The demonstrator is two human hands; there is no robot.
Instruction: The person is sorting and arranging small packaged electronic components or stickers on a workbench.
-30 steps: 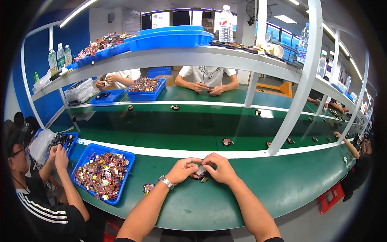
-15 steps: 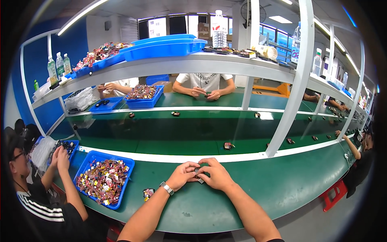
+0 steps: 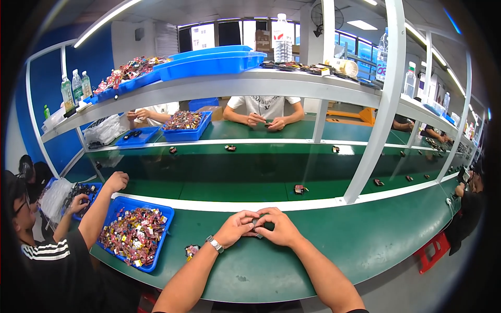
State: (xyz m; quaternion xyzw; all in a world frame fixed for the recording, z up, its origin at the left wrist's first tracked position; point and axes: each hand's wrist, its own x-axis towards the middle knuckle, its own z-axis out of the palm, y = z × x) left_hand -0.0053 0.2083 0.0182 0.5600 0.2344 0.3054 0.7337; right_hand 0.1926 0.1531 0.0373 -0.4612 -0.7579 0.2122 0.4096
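Note:
My left hand (image 3: 234, 229), with a metal-band watch (image 3: 214, 243) on its wrist, and my right hand (image 3: 279, 229) meet over the green worktop (image 3: 323, 235). Between their curled fingertips they grip a small dark electronic part (image 3: 255, 223); a bit of it shows, and its details are too small to make out. Beside my left forearm lies a little heap of red, yellow and black electronic pieces (image 3: 191, 252). Further left, a blue tray (image 3: 170, 221) is piled with similar small boards (image 3: 133, 237).
Ahead, a green conveyor belt (image 3: 235, 182) carries spaced assemblies (image 3: 300, 189). A white post (image 3: 378, 109) and an overhead shelf (image 3: 250, 83) with trays and bottles stand above it. On my left sits a co-worker (image 3: 52, 255); others work across the belt and far right.
The co-worker on the left has parted their hands and stretched one arm toward the belt. Assemblies on the belt have shifted slightly rightward. My hands stay together, with small finger movements.

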